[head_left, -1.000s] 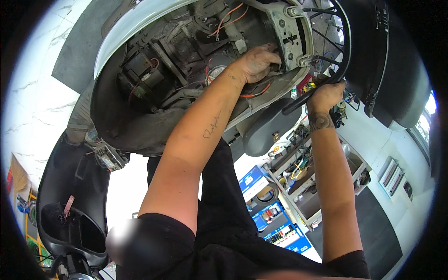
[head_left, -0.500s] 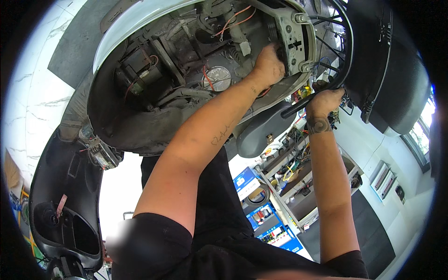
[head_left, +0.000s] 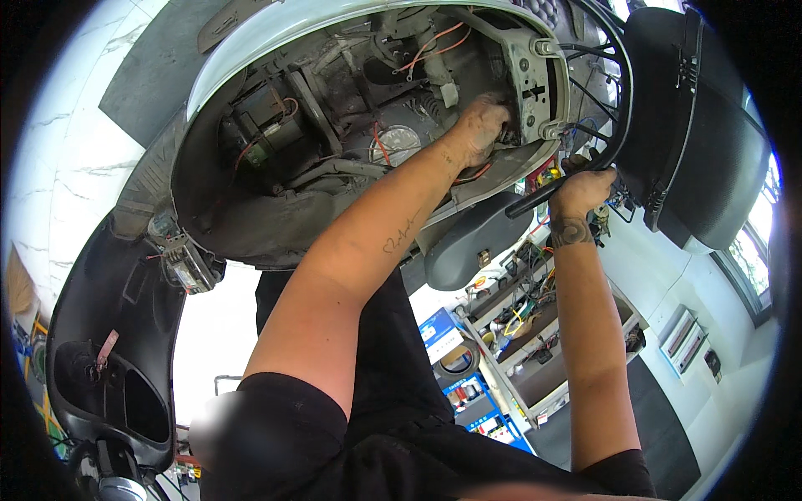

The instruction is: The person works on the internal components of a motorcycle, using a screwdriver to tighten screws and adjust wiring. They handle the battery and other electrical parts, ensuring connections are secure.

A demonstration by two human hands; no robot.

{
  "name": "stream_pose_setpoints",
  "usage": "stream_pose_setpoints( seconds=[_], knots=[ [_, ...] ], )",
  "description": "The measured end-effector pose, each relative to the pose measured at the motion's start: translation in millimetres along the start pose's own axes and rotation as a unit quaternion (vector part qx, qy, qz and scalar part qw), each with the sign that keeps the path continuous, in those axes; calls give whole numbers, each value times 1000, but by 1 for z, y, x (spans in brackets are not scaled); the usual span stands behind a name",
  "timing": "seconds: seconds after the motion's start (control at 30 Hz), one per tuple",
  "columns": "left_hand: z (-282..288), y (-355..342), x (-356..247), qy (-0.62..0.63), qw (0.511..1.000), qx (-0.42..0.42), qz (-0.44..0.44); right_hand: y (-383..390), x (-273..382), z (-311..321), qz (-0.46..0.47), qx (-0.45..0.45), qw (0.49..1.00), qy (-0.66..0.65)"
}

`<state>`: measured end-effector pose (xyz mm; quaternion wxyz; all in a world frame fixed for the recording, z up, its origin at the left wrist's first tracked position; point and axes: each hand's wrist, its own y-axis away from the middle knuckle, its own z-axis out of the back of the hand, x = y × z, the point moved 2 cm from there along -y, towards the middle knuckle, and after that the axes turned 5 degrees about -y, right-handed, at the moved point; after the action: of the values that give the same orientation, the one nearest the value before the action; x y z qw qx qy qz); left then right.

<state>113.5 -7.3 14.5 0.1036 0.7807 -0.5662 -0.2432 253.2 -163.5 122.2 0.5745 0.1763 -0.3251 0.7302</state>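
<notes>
Inside the open body of a scooter (head_left: 276, 238), my left hand (head_left: 486, 129) reaches down beside a pale metal bracket (head_left: 530, 88). Its fingers are curled, and whatever they grip is hidden. My right hand (head_left: 582, 192) is wrapped round the black tubular rack (head_left: 622, 117) at the scooter's rear. Within the body cavity lie a boxy dark unit (head_left: 266, 125), a round pale cap (head_left: 396, 144) with a red wire across it, and loose orange wires (head_left: 428, 48).
A grey padded seat-shaped piece (head_left: 468, 246) stands just below the body. Right of the rack is a large black case (head_left: 706, 125). Further down stands a cluttered shelf unit (head_left: 543, 367) with tools and wires. The scooter's black front panel (head_left: 109, 334) with a key is at left.
The scooter body sits slightly lower and further right in view. My left hand stays by the bracket, its fingers turned a little; my right hand keeps hold of the rack.
</notes>
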Motion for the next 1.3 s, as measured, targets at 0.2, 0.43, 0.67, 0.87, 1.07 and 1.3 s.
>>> stream_pose_setpoints(
  seconds=[0.2,0.43,0.67,0.87,1.07,1.3],
  knots=[
    [-9,7,-10,118,989,-80,27,-7,-10,0,132,-32,977,162],
    [-19,12,-3,25,979,-201,-20,-20,-38,3,136,-20,981,135],
    [5,25,-9,23,999,-26,7,-22,-47,5,133,-7,986,100],
    [7,21,-10,-164,985,6,-47,-26,-53,8,137,19,978,156],
    [14,12,-1,-307,948,-31,-71,-24,-27,6,103,31,985,132],
    [13,7,11,-392,897,-3,-206,3,37,2,-98,31,986,-129]
  ],
)
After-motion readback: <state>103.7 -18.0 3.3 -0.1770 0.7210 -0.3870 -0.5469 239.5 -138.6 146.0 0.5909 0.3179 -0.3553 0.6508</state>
